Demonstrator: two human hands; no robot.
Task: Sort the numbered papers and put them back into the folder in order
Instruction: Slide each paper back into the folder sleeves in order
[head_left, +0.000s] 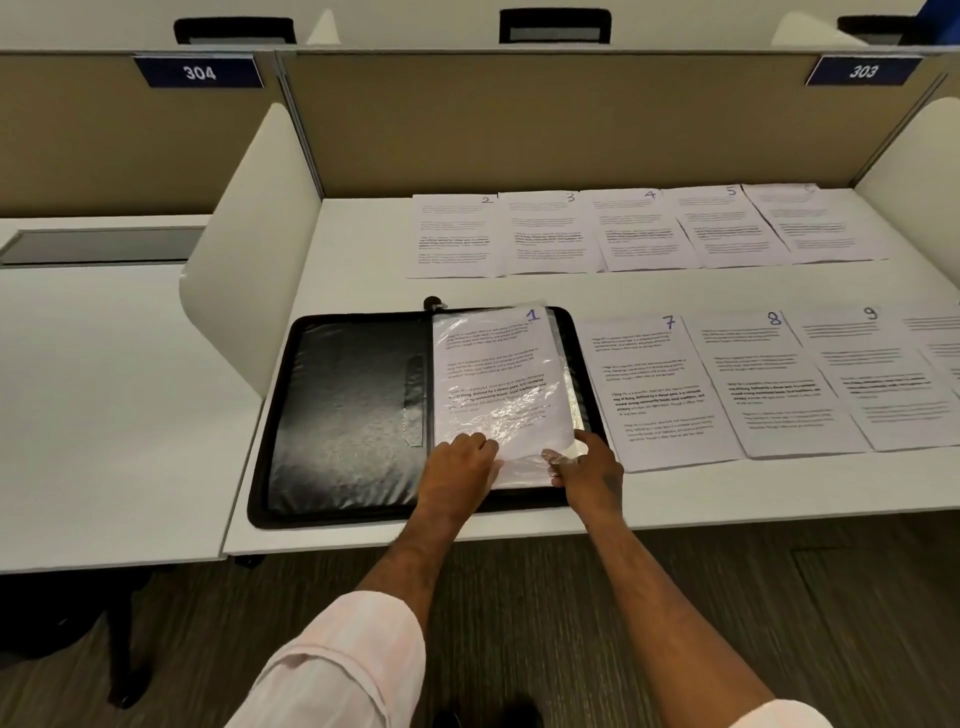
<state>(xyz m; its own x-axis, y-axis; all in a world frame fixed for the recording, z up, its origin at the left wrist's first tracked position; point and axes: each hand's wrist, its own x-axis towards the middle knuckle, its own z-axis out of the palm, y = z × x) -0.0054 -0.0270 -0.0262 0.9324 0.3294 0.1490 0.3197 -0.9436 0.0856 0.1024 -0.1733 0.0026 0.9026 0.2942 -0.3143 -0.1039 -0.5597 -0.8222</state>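
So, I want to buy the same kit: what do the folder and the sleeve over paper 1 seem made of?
The folder looks like black leather or imitation, which I cannot tell: soft sheen, padded wrinkles, a stitched pocket. The sleeve over paper 1 looks like thin clear plastic: crinkled, glare patches, print showing through.

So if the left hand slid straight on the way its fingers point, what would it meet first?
The left hand touches the crinkled clear plastic sleeve over the white sheet numbered 1, so it would likely just slide further up that page.
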